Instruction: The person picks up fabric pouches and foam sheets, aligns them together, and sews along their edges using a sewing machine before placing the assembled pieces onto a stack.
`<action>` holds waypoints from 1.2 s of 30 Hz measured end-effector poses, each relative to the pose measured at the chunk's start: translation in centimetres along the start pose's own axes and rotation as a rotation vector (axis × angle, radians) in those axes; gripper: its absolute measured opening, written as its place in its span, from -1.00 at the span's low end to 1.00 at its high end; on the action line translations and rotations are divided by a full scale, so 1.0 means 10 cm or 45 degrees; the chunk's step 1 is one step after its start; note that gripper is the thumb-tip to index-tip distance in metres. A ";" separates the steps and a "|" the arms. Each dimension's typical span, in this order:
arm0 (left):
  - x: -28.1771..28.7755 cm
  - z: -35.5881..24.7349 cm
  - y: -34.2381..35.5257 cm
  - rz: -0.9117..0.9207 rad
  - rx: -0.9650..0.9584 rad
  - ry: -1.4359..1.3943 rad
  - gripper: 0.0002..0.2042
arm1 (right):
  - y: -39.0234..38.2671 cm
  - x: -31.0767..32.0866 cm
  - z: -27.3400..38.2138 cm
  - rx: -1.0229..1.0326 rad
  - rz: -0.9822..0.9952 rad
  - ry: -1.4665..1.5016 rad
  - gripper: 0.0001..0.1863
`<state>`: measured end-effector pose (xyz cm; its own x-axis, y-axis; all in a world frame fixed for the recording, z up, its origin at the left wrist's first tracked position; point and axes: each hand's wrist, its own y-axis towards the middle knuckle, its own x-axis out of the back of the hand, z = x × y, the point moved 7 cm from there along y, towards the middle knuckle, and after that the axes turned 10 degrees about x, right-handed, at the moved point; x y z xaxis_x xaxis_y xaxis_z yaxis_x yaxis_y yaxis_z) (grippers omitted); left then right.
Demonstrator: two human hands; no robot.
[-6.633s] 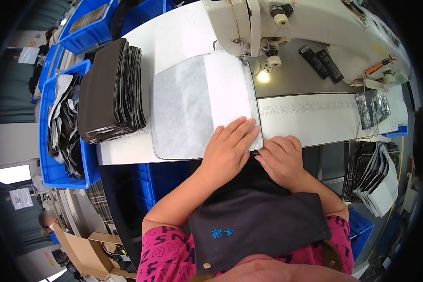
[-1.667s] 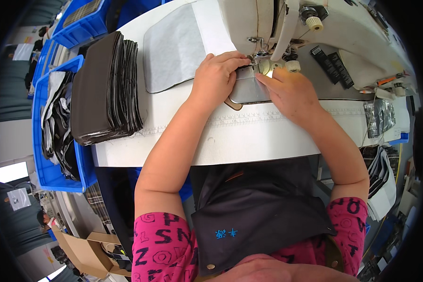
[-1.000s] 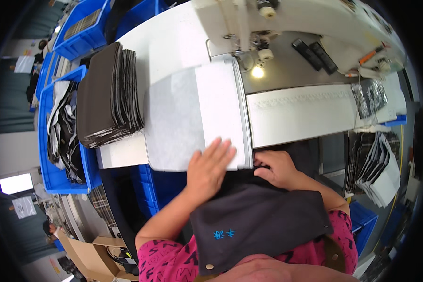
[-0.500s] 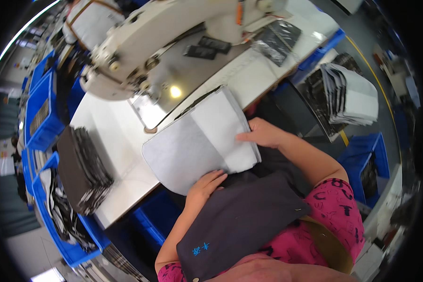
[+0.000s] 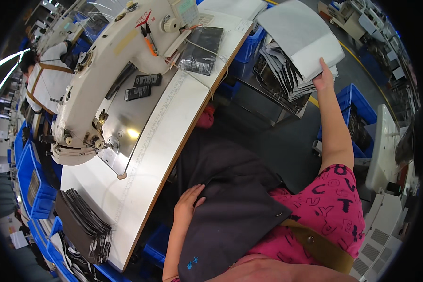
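My right hand (image 5: pixel 323 80) reaches out to the far right, its thumb over the edge of a white fabric panel (image 5: pixel 298 35). That panel lies over a stack of folded white-and-dark fabric pieces (image 5: pixel 286 77) on a small side stand (image 5: pixel 286 111). The fingers beneath it are hidden. My left hand (image 5: pixel 189 199) rests on the dark apron (image 5: pixel 235 211) over my lap, fingers stretched out, holding nothing. To the left of it is the white sewing table (image 5: pixel 143 188) with a sewing machine (image 5: pixel 91 70), its lamp shining on the metal plate.
A pile of dark fabric pieces (image 5: pixel 82 225) lies on the table's near left corner. Blue bins (image 5: pixel 37 183) line the left side, and another blue bin (image 5: pixel 369 113) stands at right. A plastic-wrapped dark package (image 5: pixel 202 49) lies behind the machine. Another person (image 5: pixel 51 70) works at far left.
The white panel has gone from the table edge over my lap to the stack at right, carried by my right hand. My left hand has let go of it. The view has turned right.
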<state>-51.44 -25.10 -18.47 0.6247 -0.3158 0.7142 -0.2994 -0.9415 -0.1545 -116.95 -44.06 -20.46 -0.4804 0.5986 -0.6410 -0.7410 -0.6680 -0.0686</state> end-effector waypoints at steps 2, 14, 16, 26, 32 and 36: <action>-0.01 0.03 0.01 0.027 0.020 -0.039 -0.56 | 0.14 0.56 -0.15 0.127 -0.372 -0.140 -0.47; 0.87 -0.06 -0.19 -0.195 0.164 -0.149 -0.60 | -1.46 0.52 -1.37 -0.123 -0.082 -1.037 -0.34; 1.13 -0.01 -0.23 -0.354 0.171 -0.200 -0.61 | -1.96 -0.03 -1.55 -0.236 0.161 -0.998 -0.40; 2.63 0.51 -1.21 -1.459 0.396 0.552 -0.69 | -4.44 -3.20 -1.78 0.400 1.901 -0.431 -0.83; 3.31 1.03 -2.26 -1.783 0.586 0.725 -0.69 | -5.05 -3.41 -2.40 0.127 2.121 -0.570 -0.82; 3.89 1.66 -3.55 -1.998 0.981 0.924 -0.62 | -5.03 -3.38 -2.35 0.113 2.120 -0.601 -0.81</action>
<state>-4.59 -5.90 3.46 -0.4703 0.6729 0.5710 0.6332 -0.1934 0.7494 -52.38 -41.09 -13.30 -0.7673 -0.5735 0.2868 0.6381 -0.6390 0.4295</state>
